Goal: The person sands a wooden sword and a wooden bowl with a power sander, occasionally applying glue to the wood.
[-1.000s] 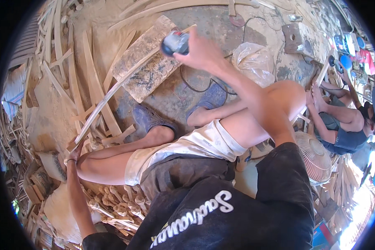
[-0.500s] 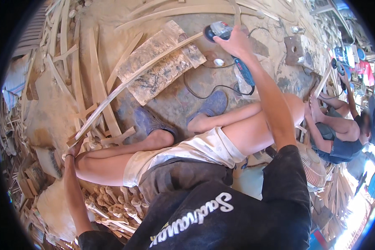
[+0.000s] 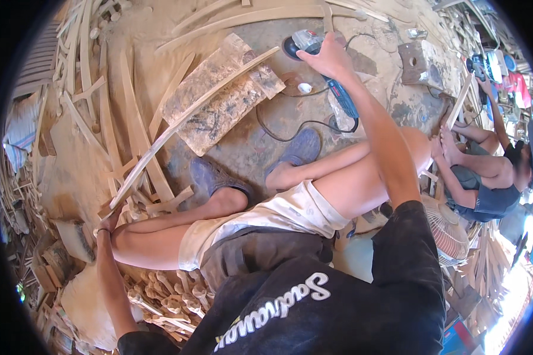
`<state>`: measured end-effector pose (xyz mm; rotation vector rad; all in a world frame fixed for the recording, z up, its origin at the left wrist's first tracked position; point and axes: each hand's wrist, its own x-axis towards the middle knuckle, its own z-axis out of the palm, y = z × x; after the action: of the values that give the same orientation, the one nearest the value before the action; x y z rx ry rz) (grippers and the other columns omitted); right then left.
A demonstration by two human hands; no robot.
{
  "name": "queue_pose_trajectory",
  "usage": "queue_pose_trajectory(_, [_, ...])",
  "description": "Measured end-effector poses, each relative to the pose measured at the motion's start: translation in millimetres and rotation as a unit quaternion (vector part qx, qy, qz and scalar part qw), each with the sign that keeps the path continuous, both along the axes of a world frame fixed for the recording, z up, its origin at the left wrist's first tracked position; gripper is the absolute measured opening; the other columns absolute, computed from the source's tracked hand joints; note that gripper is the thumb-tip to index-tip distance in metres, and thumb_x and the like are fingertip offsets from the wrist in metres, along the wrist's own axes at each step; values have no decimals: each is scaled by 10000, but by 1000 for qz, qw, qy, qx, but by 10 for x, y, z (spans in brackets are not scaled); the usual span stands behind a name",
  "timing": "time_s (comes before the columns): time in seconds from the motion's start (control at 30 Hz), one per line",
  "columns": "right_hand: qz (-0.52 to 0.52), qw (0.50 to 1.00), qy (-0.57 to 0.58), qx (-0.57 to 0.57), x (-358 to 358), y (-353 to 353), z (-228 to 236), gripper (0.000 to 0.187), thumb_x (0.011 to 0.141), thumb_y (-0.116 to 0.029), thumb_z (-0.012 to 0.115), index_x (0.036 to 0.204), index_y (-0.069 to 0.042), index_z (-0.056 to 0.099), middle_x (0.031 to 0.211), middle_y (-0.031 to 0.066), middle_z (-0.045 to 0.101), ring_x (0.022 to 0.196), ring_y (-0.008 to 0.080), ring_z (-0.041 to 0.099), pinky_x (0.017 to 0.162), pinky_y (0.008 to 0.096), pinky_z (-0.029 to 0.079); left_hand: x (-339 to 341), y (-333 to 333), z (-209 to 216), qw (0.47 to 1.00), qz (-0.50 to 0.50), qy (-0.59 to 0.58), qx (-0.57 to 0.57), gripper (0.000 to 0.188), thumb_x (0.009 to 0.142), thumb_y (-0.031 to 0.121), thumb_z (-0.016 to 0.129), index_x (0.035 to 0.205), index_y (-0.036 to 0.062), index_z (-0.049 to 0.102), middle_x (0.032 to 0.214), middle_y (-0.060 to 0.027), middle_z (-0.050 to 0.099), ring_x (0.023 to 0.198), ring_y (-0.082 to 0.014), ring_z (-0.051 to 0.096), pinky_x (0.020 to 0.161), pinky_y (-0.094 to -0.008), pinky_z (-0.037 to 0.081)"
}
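My left hand [image 3: 108, 219], at the far left beside my knee, is closed around the near end of a long, slightly curved wooden strip [image 3: 151, 155]. The strip slants up and right across a worn, stained wooden board [image 3: 210, 109] on the ground, its far tip just past the board's upper edge. My right hand [image 3: 330, 57], arm stretched out, grips the head of a blue and grey angle grinder [image 3: 344, 102]. Its dark round disc faces the strip's far tip, with a small gap between them. Some of my left fingers are hidden.
A black cord [image 3: 272, 137] loops below the grinder. Wooden strips [image 3: 133, 112] lie at left, and a wooden block [image 3: 429, 66] stands at right. Behind my left leg are many turned wooden pieces [image 3: 172, 296]. A co-worker [image 3: 485, 177] sits at right with a power tool, near a fan [image 3: 444, 231].
The view has shifted slightly. The strip's far tip has drawn a little away from the grinder disc. At right, the co-worker's tool has moved up along their piece of wood.
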<state>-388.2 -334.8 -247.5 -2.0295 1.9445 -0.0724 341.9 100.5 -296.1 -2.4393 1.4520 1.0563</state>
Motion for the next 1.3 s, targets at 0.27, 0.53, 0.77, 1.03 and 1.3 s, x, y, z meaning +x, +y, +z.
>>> queue_pose_trajectory(0.27, [9, 996, -70, 49, 177, 38, -87, 1066, 829, -680, 858, 1379, 162, 502, 1231, 390, 727, 1172, 467, 751, 1014, 480, 596, 591, 327, 8, 999, 12, -10, -42, 483, 974, 226, 873, 1372, -2, 723, 1154, -99, 815, 1057, -178, 748, 965, -362, 610])
queue_pose_trajectory(0.53, [-2, 995, -89, 38, 111, -38, -320, 1023, 829, -640, 873, 1310, 200, 543, 1096, 299, 779, 1093, 390, 782, 978, 445, 601, 478, 288, -7, 998, 53, 30, -26, 482, 943, 205, 898, 1332, -36, 746, 1178, -115, 824, 1085, -164, 753, 962, -353, 611])
queue_pose_trajectory(0.77, [-49, 979, -181, 78, -93, -139, -393, 906, 812, -618, 893, 1240, 134, 624, 962, 179, 789, 925, 304, 780, 882, 411, 606, 420, 237, -77, 1000, 22, -5, -16, 518, 953, 234, 897, 1364, -31, 727, 1215, -129, 813, 1114, -190, 758, 971, -371, 617])
queue_pose_trajectory(1.03, [-69, 970, -191, 131, -191, -201, -259, 594, 837, -598, 883, 795, -33, 706, 790, 85, 724, 735, 205, 729, 737, 375, 587, 530, 176, -145, 998, 27, 16, -53, 506, 958, 223, 889, 1367, -29, 729, 1194, -114, 813, 1081, -182, 752, 963, -369, 616])
queue_pose_trajectory(1.3, [-118, 942, -255, 181, -62, -144, -433, 605, 786, -583, 910, 666, -22, 717, 784, 127, 744, 673, 218, 709, 676, 384, 576, 308, 234, 53, 998, 43, 22, -28, 472, 1002, 191, 817, 1423, 6, 714, 1245, -142, 807, 1134, -207, 754, 975, -371, 605])
